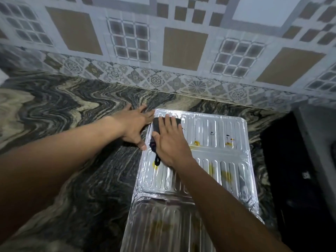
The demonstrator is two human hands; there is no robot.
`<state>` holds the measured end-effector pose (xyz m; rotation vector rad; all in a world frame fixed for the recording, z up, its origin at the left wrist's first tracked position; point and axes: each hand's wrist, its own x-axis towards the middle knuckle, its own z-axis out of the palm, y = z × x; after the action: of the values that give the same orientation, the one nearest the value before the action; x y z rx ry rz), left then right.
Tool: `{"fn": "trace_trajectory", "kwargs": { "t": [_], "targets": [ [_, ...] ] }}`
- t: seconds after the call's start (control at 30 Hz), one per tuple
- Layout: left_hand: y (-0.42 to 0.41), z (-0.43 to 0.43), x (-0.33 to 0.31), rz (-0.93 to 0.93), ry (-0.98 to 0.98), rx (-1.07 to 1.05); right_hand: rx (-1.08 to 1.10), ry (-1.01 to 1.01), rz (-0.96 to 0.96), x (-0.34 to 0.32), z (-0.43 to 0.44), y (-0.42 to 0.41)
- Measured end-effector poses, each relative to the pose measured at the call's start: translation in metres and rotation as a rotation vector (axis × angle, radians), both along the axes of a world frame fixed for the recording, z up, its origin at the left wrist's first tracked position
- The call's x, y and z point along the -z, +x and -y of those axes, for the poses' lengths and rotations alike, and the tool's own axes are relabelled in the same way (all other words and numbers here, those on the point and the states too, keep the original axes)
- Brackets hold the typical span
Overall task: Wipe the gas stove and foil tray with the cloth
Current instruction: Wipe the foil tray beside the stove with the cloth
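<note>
Pressing my right hand (pixel 170 140) flat, fingers spread, I hold the dark cloth (pixel 157 127) down on the far left corner of the foil tray (pixel 218 128), which lies on the marbled countertop (pixel 72 160). My left hand (pixel 135 124) rests open beside the tray's left edge, gripping nothing, thumb touching the rim. Yellow stains (pixel 226 174) dot the foil.

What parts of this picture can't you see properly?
- Cloth, head view: mostly covered by the right hand.
- Foil tray: near end blurred and cut off by the bottom edge.
- Dark object on the right: too dark to identify; cut by the right edge.
</note>
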<state>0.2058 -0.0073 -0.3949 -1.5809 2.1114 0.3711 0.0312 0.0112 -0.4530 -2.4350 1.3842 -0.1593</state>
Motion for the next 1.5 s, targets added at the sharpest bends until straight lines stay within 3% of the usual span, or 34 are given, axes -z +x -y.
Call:
{"fn": "trace_trajectory", "kwargs": {
  "t": [0.47, 0.77, 1.03, 1.17, 1.33, 1.5],
  "targets": [
    [-0.016, 0.007, -0.001, 0.118, 0.068, 0.049, 0.22, 0.09, -0.105, -0.008, 0.037, -0.098],
    [-0.015, 0.014, 0.007, 0.022, 0.109, 0.033, 0.485, 0.114, -0.047, -0.012, 0.047, -0.152],
    [-0.009, 0.013, 0.007, -0.042, 0.084, 0.06, 0.569, 0.119, -0.098, -0.012, -0.014, -0.152],
    [-0.008, 0.012, 0.004, -0.065, 0.074, 0.053, 0.421, 0.115, -0.074, -0.013, -0.032, -0.104],
    [-0.002, 0.011, 0.008, -0.104, 0.05, 0.032, 0.151, 0.15, 0.095, -0.017, -0.047, -0.025],
    [0.0, 0.009, 0.012, -0.129, 0.038, 0.013, -0.017, 0.149, 0.06, -0.014, -0.071, -0.009]
  ]
}}
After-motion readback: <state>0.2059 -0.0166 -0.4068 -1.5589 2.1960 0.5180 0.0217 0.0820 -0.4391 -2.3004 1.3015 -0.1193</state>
